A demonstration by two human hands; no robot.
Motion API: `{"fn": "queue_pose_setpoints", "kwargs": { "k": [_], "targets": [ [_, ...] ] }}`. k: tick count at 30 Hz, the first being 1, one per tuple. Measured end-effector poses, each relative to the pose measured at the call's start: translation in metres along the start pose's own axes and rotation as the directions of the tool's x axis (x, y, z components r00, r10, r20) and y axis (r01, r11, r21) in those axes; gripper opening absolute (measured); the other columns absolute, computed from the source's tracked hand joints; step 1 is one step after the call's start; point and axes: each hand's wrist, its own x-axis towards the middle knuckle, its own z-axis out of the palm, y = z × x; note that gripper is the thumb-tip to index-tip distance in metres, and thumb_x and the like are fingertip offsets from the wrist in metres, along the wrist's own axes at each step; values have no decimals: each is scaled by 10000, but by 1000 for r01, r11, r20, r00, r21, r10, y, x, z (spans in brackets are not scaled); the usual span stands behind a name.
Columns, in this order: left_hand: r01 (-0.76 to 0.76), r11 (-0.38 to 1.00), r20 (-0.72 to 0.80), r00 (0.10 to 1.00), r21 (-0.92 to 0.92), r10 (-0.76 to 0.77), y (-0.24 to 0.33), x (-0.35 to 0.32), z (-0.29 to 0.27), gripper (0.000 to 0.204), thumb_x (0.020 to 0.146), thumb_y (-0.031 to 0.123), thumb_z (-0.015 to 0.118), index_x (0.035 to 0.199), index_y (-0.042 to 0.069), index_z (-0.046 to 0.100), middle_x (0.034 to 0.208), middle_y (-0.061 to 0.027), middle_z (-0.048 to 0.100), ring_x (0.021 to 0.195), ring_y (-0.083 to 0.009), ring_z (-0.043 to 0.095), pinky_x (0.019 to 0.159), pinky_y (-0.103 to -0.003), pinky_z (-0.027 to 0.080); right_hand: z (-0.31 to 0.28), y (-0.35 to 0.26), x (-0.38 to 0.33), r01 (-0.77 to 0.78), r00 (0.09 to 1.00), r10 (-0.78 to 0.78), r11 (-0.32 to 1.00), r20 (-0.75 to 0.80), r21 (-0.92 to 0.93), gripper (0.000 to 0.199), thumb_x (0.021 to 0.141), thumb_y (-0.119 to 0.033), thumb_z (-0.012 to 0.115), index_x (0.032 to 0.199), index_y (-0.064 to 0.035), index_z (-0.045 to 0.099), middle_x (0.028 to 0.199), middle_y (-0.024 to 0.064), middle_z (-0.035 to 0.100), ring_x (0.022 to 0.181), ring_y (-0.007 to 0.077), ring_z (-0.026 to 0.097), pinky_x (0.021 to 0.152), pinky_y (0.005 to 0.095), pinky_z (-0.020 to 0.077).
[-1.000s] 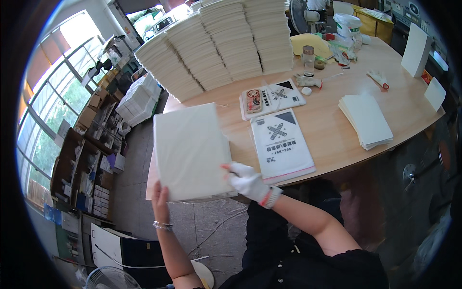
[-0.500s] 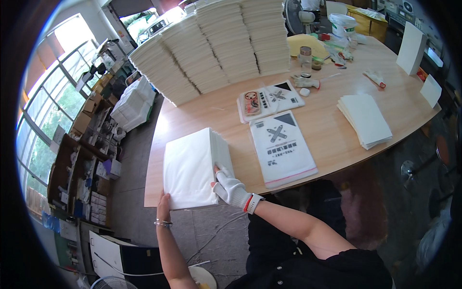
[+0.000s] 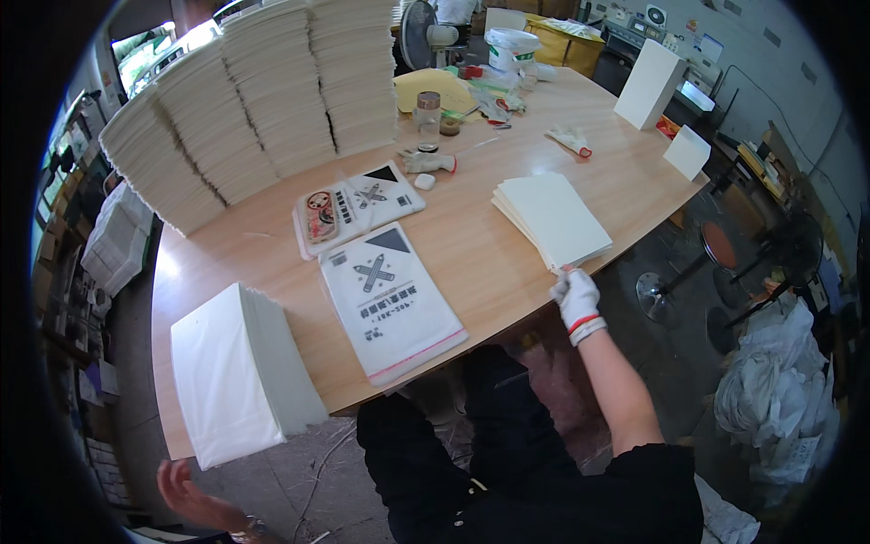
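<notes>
Two hands are in view, set well apart along the near edge of a wood-toned table (image 3: pixel 480 290). The left hand (image 3: pixel 192 494), bare, with a bracelet (image 3: pixel 257 528) at the wrist, is held with its fingers parted and lightly curled, just below the near left corner of a thick block of white paper (image 3: pixel 222 367). That block stands at the table's left front, its ragged-edged side facing right.

The right hand (image 3: pixel 577 297) wears a white glove (image 3: pixel 581 313) with a red band at the cuff; its fingers are drawn together at the near corner of a small fanned pile of cream sheets (image 3: pixel 555 218). Its fingertips are small in this view, so I cannot tell whether they pinch a sheet or merely touch the corner. The pile lies directly beyond this hand, on the table's right side.

Labelling: between the two paper lots lies a white printed plastic packet (image 3: pixel 391 304), bearing a dark corner triangle, a crossed-pencils emblem, bold dark characters and a pink strip along its near edge. A second printed packet (image 3: pixel 385 207), similarly marked, lies behind it, partly covered by a patterned rectangular case (image 3: pixel 321 216). Farther back, a white tub (image 3: pixel 512 47) carries green print.
</notes>
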Motion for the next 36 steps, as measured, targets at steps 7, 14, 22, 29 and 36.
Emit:
{"fn": "queue_pose_setpoints", "kwargs": {
  "k": [7, 14, 22, 29, 36],
  "targets": [
    [75, 794, 445, 858, -603, 257, 93, -66, 78, 90, 753, -29, 454, 832, -10, 492, 651, -99, 580, 577, -184, 548, 573, -297, 444, -27, -22, 47, -233, 959, 241, 970, -146, 70, 135, 861, -208, 438, 845, -92, 505, 641, -15, 504, 454, 94, 442, 428, 253, 413],
    [-17, 917, 739, 586, -399, 332, 131, -109, 193, 258, 743, 29, 530, 999, -5, 522, 977, -162, 563, 899, -298, 546, 744, -367, 442, -15, -29, 64, -245, 963, 265, 931, -40, 271, 176, 839, -342, 495, 837, -167, 508, 742, -32, 525, 554, 83, 500, 428, 207, 429],
    [-622, 779, 879, 323, -81, 349, 122, -131, 271, 118, 709, 58, 481, 807, 53, 547, 840, -109, 532, 788, -259, 524, 704, -346, 445, -8, -57, 61, 70, 995, -78, 991, -69, -110, 62, 811, -147, 519, 797, -128, 462, 599, -22, 436, 397, 71, 392, 294, 205, 300],
    [-403, 905, 862, 402, -135, 308, 99, -128, 284, 83, 704, 62, 494, 772, 43, 535, 842, -122, 539, 806, -270, 526, 696, -366, 446, -50, -36, -112, 138, 891, 34, 930, 453, -340, 371, 817, -179, 467, 1137, 3, 421, 967, 89, 549, 831, 157, 549, 716, 273, 459],
    [-345, 921, 560, 733, -181, 385, 87, -131, 265, 202, 737, 121, 496, 904, 37, 573, 802, -123, 587, 784, -314, 548, 710, -369, 446, -39, 11, -195, -399, 772, 480, 876, 417, -270, 318, 805, -227, 475, 1044, -18, 468, 698, 44, 557, 463, 102, 487, 367, 202, 358]
  ]
}}
